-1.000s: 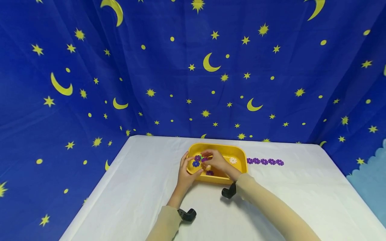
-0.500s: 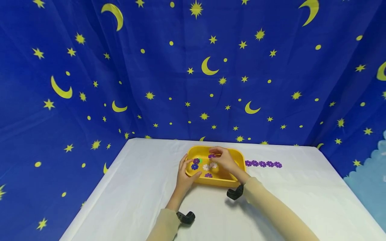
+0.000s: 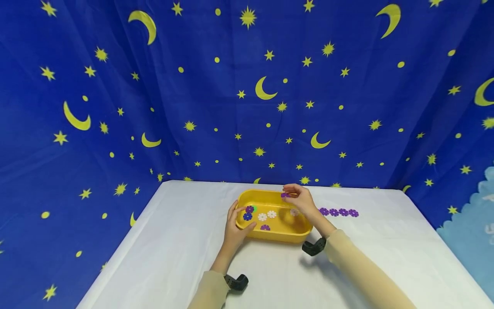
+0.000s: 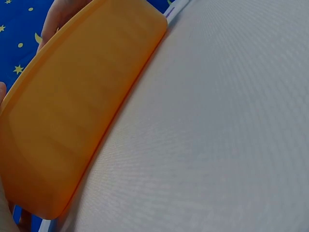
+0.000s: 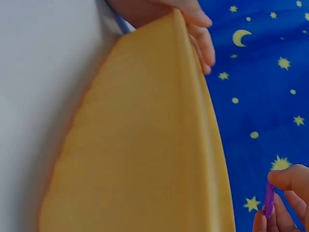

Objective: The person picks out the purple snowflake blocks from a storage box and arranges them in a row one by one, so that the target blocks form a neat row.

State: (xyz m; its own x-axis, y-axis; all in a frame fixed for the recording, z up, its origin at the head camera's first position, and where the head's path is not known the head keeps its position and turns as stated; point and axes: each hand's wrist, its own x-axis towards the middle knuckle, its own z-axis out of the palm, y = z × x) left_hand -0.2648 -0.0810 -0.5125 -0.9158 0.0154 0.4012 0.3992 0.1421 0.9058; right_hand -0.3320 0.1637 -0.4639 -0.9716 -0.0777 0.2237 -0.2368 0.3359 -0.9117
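A yellow plastic tub (image 3: 270, 237) stands on the white table, with several flower-shaped discs inside. My left hand (image 3: 233, 231) holds the tub's left end, thumb over the near rim and fingers over the left side. Above the tub's far right part, my right hand (image 3: 302, 201) pinches a purple flower-shaped disc (image 5: 269, 199) between thumb and fingers. Inside lie white discs (image 3: 272, 214), a blue disc (image 3: 247, 216), a dark purple disc (image 3: 249, 209), a purple disc (image 3: 265, 227) and a partly covered green disc (image 3: 254, 209).
To the right of the tub, a row of purple flower-shaped discs (image 3: 343, 212) lies on the white table (image 3: 185, 240); its left end is behind the right wrist. A blue curtain (image 3: 216, 94) with yellow moons and stars closes off the back and sides.
My right hand has lifted the purple disc from the tub's left part and carried it right, toward the far right rim. The left hand stays on the tub.
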